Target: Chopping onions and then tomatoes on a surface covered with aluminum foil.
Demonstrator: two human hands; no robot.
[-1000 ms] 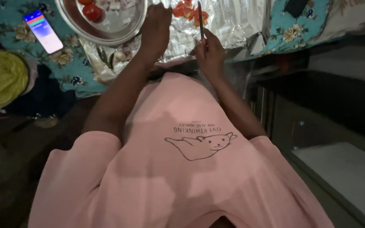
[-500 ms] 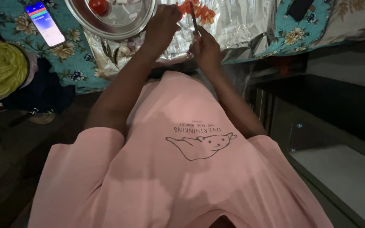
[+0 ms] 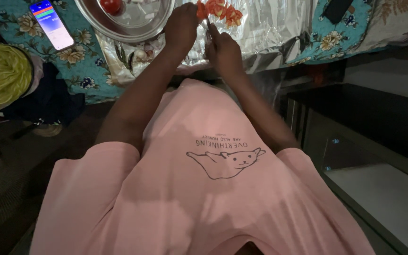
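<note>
Two hands are in view, both belonging to the person wearing the camera. The left hand [image 3: 181,23] is curled into a loose fist, knuckles up, resting on the foil sheet [image 3: 270,28] beside the pile of chopped tomato [image 3: 220,10]; whether it holds anything cannot be told. The right hand [image 3: 223,49] is closed around a knife [image 3: 208,28], of which only a short dark stretch shows above the fist, pointing toward the tomato pieces. The two hands sit just beside each other, almost touching.

One pile of chopped tomato, red-orange, lies on the foil at the top edge of the view, directly above the hands. The piece count cannot be told; they are blurred together.

One round metal plate [image 3: 140,28] stands to the left of the left hand, its rim partly over the foil. One whole tomato [image 3: 111,5] lies in it, cut off by the frame edge.

One phone [image 3: 52,24], screen lit, lies on the floral cloth [image 3: 79,61] left of the plate. One yellow bundle [image 3: 1,78] sits at the far left, below the cloth's edge. One dark flat object [image 3: 335,9] lies on the cloth at upper right.

The pink shirt [image 3: 204,198] fills the lower half of the view and hides the near edge of the work surface.
</note>
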